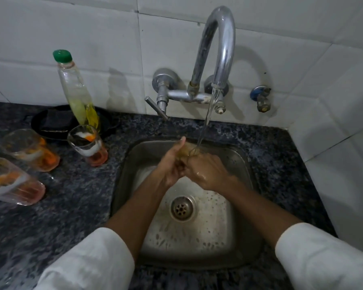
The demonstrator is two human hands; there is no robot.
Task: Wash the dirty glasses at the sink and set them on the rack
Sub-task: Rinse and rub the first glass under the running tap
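Both hands (189,166) around a glass (190,150) under running tap water (208,114)

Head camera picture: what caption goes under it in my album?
Both hands rinse a glass under the tap; three dirty glasses wait.

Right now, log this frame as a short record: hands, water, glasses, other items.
hands: left hand and right hand together under the stream, around a glass that is hard to make out
water: running from the tap into the sink
dirty glasses: three on the counter left of the sink, at, with orange and white residue
other: soap bottle behind them
rack: not in view
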